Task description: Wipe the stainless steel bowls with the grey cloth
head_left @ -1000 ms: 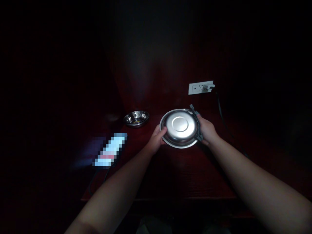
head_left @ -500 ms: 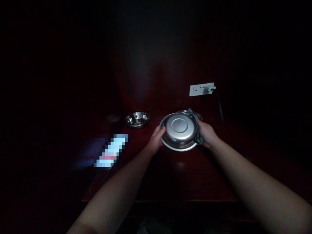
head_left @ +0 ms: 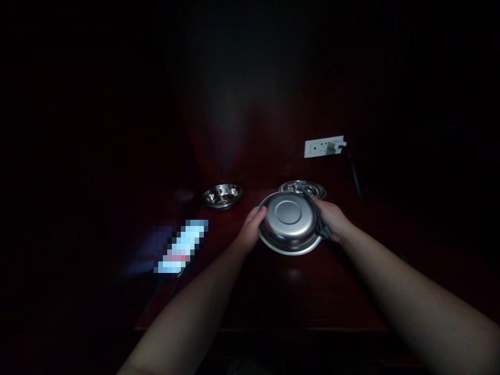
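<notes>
I hold a shiny steel bowl (head_left: 288, 221) upside down above a dark red wooden table (head_left: 297, 291), its flat base facing me. My left hand (head_left: 252, 229) grips the bowl's left rim, fingers curled around it. My right hand (head_left: 331, 221) is closed on the right rim and presses a dark grey cloth (head_left: 317, 217) against the bowl. A second steel bowl (head_left: 222, 196) stands upright on the table to the left. Behind the held bowl lies another steel dish (head_left: 303, 188).
A lit phone screen (head_left: 180, 246), pixelated, lies at the table's left edge with a cable below it. A white wall socket (head_left: 324, 146) with a plug and a black cord (head_left: 357, 179) is at the back right. The room is very dark.
The bowl and both hands have come lower and slightly nearer to me, uncovering the steel dish behind. The view has tilted a little, shifting everything down in the picture.
</notes>
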Demonstrator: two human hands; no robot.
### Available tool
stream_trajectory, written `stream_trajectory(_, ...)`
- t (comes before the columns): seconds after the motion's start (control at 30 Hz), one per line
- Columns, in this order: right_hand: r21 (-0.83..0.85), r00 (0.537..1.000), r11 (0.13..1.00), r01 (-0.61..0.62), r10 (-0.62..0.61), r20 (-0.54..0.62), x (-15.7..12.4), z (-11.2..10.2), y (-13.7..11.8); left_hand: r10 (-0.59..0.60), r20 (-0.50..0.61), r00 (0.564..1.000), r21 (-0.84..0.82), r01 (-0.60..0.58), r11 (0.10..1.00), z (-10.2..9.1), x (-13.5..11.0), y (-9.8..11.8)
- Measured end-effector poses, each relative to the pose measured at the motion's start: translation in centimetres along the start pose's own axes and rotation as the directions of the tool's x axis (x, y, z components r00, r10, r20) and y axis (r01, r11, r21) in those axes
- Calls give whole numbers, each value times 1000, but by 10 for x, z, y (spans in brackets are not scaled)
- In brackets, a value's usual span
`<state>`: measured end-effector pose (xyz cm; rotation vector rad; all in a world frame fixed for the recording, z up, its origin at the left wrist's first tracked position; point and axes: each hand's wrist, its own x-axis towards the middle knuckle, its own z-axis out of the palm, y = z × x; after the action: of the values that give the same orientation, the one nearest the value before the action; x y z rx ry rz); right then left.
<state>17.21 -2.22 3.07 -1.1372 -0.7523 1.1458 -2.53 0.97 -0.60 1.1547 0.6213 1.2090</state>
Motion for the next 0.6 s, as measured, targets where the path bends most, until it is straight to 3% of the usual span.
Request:
stream_trajectory(0.23, 35, 993, 993, 117, -116, -35, 3, -1, 1, -61, -72, 996, 35, 64, 997, 4, 0, -3)
stream_trajectory(0.4, 93, 958, 957, 274, -263, -118, 7, -1, 4, -156, -8, 988, 32, 156, 987, 7, -4, -1)
stream_trajectory(0.6, 67, 939, 945, 320, -307, -154, 13, -4, 10, -135, 54, 989, 160, 125, 979, 5, -7, -7)
